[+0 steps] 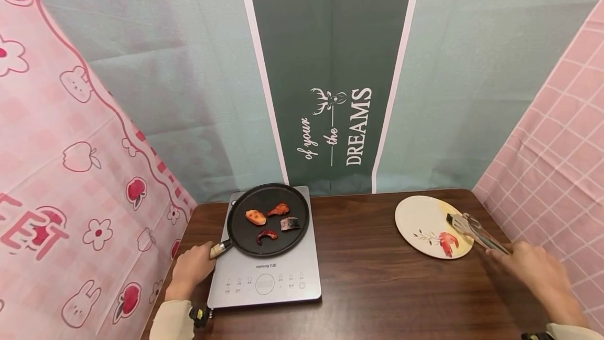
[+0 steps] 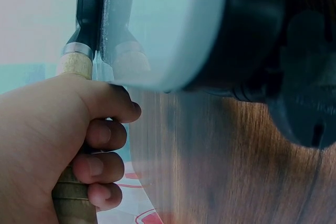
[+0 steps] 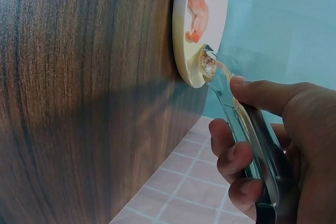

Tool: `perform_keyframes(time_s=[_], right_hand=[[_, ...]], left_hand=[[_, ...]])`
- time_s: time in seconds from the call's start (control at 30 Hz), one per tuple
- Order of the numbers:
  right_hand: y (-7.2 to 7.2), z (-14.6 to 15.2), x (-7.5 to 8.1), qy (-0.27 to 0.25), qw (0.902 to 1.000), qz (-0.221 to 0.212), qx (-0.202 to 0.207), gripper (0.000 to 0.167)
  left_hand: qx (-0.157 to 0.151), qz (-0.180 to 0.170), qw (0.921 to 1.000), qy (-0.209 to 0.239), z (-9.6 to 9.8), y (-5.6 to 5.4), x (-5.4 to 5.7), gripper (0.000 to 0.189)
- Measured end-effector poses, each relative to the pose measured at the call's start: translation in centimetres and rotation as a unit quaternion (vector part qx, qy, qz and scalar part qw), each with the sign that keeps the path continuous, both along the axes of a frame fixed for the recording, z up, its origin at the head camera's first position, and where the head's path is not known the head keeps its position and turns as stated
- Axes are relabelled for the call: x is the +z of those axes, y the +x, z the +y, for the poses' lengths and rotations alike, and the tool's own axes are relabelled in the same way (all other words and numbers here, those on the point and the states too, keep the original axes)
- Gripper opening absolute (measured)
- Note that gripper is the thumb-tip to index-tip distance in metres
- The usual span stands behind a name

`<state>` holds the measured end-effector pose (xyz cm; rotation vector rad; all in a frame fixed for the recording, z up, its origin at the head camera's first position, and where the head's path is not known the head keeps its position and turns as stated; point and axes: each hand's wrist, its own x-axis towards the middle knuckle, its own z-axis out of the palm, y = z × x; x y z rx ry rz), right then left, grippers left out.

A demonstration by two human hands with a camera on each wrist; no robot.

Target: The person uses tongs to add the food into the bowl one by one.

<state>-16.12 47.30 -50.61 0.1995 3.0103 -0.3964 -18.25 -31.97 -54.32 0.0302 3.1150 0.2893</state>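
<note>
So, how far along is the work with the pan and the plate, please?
Already done, it seems: four pieces of food lie in the pan on the cooker. In hand: the left hand grips the pan's handle, while the right hand holds tongs with their tips at the plate. Remaining, perhaps: moving food between plate and pan; whether the tips hold any, I cannot tell.

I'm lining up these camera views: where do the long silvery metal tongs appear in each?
Head: the long silvery metal tongs are at lower right, in the right hand.
Left wrist: not in it.
Right wrist: right of centre, slanting down to the bottom edge.
Shared landmark: the dark brown wood-grain table.
</note>
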Motion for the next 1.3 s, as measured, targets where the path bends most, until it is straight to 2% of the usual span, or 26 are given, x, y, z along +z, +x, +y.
perform_keyframes(time_s=[0.33,0.6,0.87,1.1,1.3], right_hand=[[0.21,-0.27,-0.28,-0.005,0.9999,-0.017,0.0,0.073],[-0.19,-0.74,-0.53,-0.001,0.9998,0.013,0.017,0.071],[-0.08,-0.93,-0.62,0.0,0.9996,0.018,0.022,0.066],[0.04,-1.02,-0.68,-0.002,0.9998,0.013,0.015,0.065],[0.03,-1.06,-0.67,-0.003,0.9999,0.005,0.016,0.067]], left_hand=[[0.004,-0.007,1.0,0.0,0.01,-0.17,-0.12,0.018],[0.006,-0.013,0.9999,-0.002,-0.05,-0.28,-0.2,0.028],[0.008,-0.013,0.9999,0.001,-0.08,-0.21,-0.18,0.02],[0.007,-0.012,0.9999,-0.001,-0.04,-0.15,-0.1,0.031],[0.005,-0.006,1.0,0.0,-0.09,-0.13,-0.08,0.027]])
